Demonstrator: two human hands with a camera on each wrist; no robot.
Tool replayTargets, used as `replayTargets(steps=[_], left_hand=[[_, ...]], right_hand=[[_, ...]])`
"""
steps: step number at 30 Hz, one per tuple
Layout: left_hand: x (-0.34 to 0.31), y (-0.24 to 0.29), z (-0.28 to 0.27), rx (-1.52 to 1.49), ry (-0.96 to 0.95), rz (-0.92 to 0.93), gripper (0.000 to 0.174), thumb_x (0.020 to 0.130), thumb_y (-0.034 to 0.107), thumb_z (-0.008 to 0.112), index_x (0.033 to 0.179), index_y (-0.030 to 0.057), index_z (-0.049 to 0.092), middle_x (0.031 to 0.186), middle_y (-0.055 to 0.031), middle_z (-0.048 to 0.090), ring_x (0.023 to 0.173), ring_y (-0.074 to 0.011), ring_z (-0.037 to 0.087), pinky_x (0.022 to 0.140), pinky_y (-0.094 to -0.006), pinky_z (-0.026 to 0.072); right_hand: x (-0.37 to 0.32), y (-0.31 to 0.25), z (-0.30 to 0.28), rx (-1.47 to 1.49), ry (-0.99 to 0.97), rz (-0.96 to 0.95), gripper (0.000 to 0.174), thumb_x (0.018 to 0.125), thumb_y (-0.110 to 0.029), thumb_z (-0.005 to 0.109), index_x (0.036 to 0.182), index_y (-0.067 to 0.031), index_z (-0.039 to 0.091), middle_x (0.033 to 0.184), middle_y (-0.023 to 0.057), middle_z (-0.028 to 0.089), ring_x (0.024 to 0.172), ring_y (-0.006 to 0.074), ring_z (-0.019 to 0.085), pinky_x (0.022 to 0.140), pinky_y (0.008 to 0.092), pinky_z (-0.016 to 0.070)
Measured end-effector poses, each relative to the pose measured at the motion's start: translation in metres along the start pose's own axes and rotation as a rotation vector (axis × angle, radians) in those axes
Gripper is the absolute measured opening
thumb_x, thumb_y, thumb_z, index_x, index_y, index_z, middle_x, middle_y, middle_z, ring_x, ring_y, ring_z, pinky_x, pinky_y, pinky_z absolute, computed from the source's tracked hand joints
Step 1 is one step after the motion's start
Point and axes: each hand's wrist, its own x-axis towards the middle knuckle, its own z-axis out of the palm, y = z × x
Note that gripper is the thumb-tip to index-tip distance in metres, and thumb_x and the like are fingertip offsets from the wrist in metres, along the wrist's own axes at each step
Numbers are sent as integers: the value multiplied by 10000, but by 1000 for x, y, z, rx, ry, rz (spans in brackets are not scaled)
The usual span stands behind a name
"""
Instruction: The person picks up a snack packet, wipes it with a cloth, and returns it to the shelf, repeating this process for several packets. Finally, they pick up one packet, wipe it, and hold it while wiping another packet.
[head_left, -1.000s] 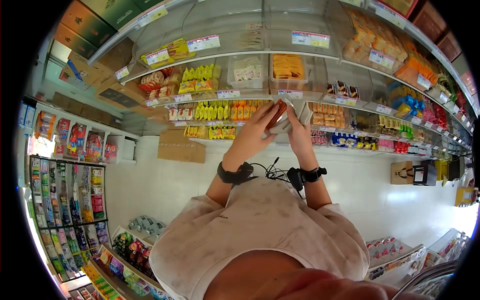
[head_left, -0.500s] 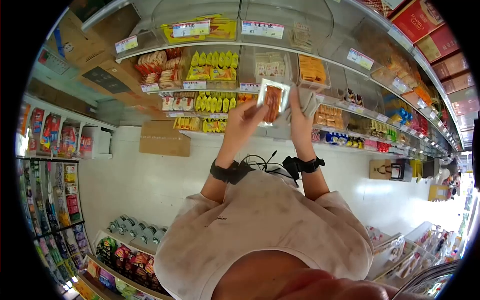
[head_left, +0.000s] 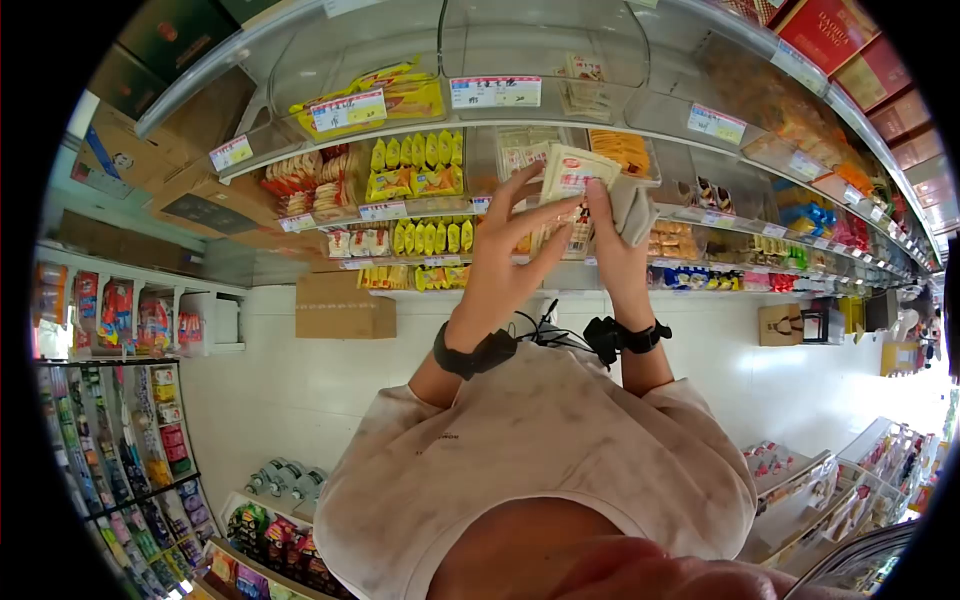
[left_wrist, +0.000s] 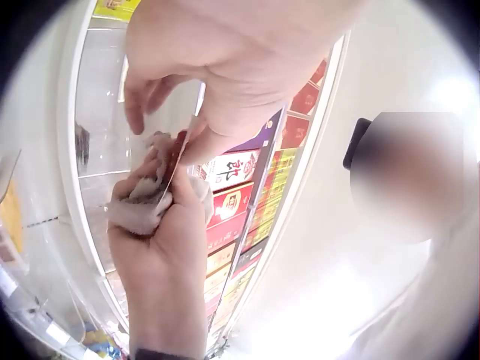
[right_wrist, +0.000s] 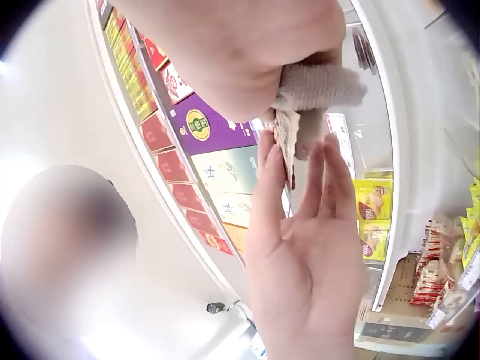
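Observation:
In the head view my right hand (head_left: 622, 258) grips a flat snack packet (head_left: 572, 178), its cream side with red print showing and the thumb across it. A crumpled grey cloth (head_left: 636, 212) is held in the same hand, against the packet. My left hand (head_left: 505, 262) is at the packet's left side, fingers spread and extended. In the right wrist view the left hand's fingers (right_wrist: 268, 169) lie on both sides of the packet's edge (right_wrist: 287, 139), and the cloth (right_wrist: 319, 86) bunches out of the right hand. The left wrist view shows the packet edge-on below the left hand (left_wrist: 217, 67).
Shelves with clear bins are in front, holding yellow packets (head_left: 415, 165), orange packets (head_left: 620, 150) and several price tags (head_left: 495, 92). A cardboard box (head_left: 345, 305) stands on the floor at left. Display racks (head_left: 120, 440) are at the far left and behind.
The packet has turned over, from its silver-edged side with reddish-brown contents to its cream printed side. The left hand has loosened its hold, and its fingers have spread. The cloth stays in the right hand.

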Motion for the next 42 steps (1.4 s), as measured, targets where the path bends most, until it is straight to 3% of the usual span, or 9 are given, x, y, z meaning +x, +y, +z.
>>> replayTargets(steps=[4, 7, 8, 12, 15, 19, 32, 35, 42], left_hand=[[26, 10, 6, -141, -72, -254, 268, 910, -2, 676, 1177, -10, 700, 1169, -102, 683, 1028, -148, 640, 854, -274, 525], [52, 11, 16, -187, 37, -291, 224, 928, -10, 652, 1145, -36, 702, 1064, -90, 721, 908, -108, 660, 782, -263, 553], [63, 8, 19, -225, 49, -299, 215, 931, -11, 648, 1137, -38, 704, 1058, -92, 723, 881, -107, 664, 760, -259, 560], [102, -2, 32, -251, 151, -280, 204, 936, -5, 644, 1126, -43, 707, 1029, -94, 732, 819, -109, 681, 708, -251, 581], [125, -9, 34, -176, 235, -248, 204, 942, 14, 650, 1128, -49, 705, 996, -100, 736, 799, -110, 686, 683, -247, 577], [141, -14, 39, -46, 266, -208, 224, 957, 36, 641, 1153, -61, 689, 950, -105, 740, 781, -107, 681, 658, -231, 546], [207, -61, 33, 70, -23, -171, 250, 953, 35, 576, 1163, -42, 685, 1031, -113, 733, 838, -110, 665, 695, -254, 531], [218, -62, 34, 333, -228, -248, 277, 965, 58, 570, 1210, -21, 673, 1008, -75, 728, 901, -115, 644, 804, -271, 518], [225, -63, 41, 468, -636, -376, 327, 1026, 258, 554, 1054, -49, 662, 931, -154, 706, 847, -208, 638, 809, -331, 495]], right_hand=[[24, 6, -22, -123, 78, -75, 217, 982, -193, 653, 1018, 21, 654, 921, 14, 649, 788, 68, 525, 681, 242, 447], [45, -1, -25, 246, 356, -68, 214, 967, -189, 667, 1049, 8, 641, 919, 31, 639, 791, 56, 518, 685, 234, 447], [54, 6, -35, 89, 301, -70, 235, 948, -109, 658, 1140, 19, 613, 1017, 99, 643, 848, 129, 581, 737, 262, 478], [91, -2, -39, -317, 368, -784, 433, 948, -45, 624, 1345, 52, 482, 1245, 209, 593, 1132, 309, 594, 968, 365, 472], [113, -14, -52, -158, 196, -945, 416, 941, -26, 620, 1333, 50, 501, 1303, 218, 583, 1202, 325, 576, 1007, 400, 457], [139, -21, -49, -400, -149, -781, 683, 674, 19, 727, 1326, 11, 523, 1295, 197, 558, 1256, 369, 520, 1057, 443, 432], [164, -5, -48, -688, -339, -766, 528, 708, -36, 702, 1200, 60, 538, 1293, 228, 528, 1256, 389, 520, 1068, 461, 425], [156, -4, -63, -665, -558, -657, 481, 701, -29, 692, 1155, 53, 558, 1272, 223, 541, 1248, 383, 524, 1062, 454, 428], [138, -7, -85, -571, -470, -676, 506, 685, -3, 697, 1173, 26, 568, 1308, 208, 522, 1257, 371, 518, 1064, 455, 422]])
